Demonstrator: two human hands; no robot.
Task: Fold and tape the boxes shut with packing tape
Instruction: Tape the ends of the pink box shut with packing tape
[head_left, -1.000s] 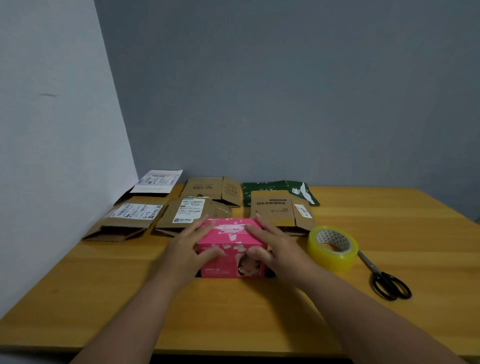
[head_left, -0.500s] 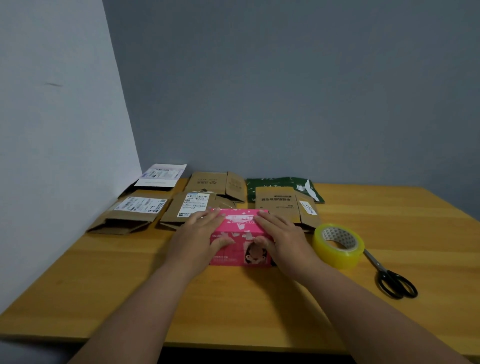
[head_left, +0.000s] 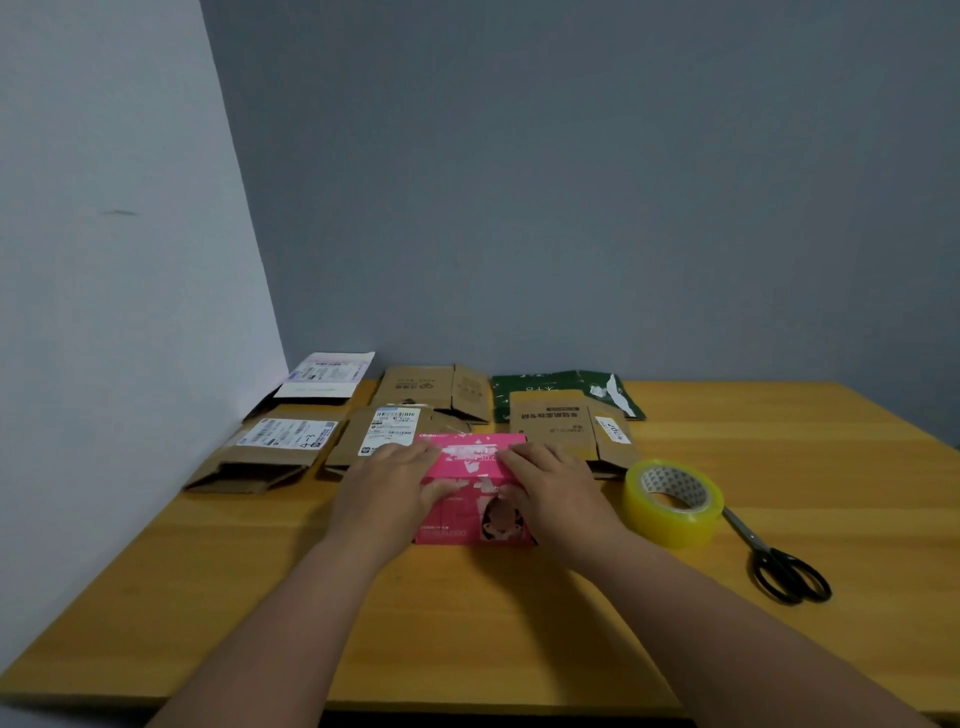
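Note:
A small pink box (head_left: 472, 478) stands on the wooden table (head_left: 467, 623) in front of me. My left hand (head_left: 387, 488) lies over its left end with the fingers on the top and the thumb on the front face. My right hand (head_left: 556, 493) covers the right end the same way. Both grip the box from its two ends. A roll of yellowish clear packing tape (head_left: 672, 501) lies flat just right of the box. Black scissors (head_left: 779, 558) lie to the right of the roll.
Several flattened brown cardboard boxes (head_left: 566, 431) with shipping labels lie in two rows behind the pink box, along with a green flattened box (head_left: 561, 387). A wall runs along the table's left side and another behind it.
The pink box and both hands have slid a little away from me and to the right; the view has tilted upward.

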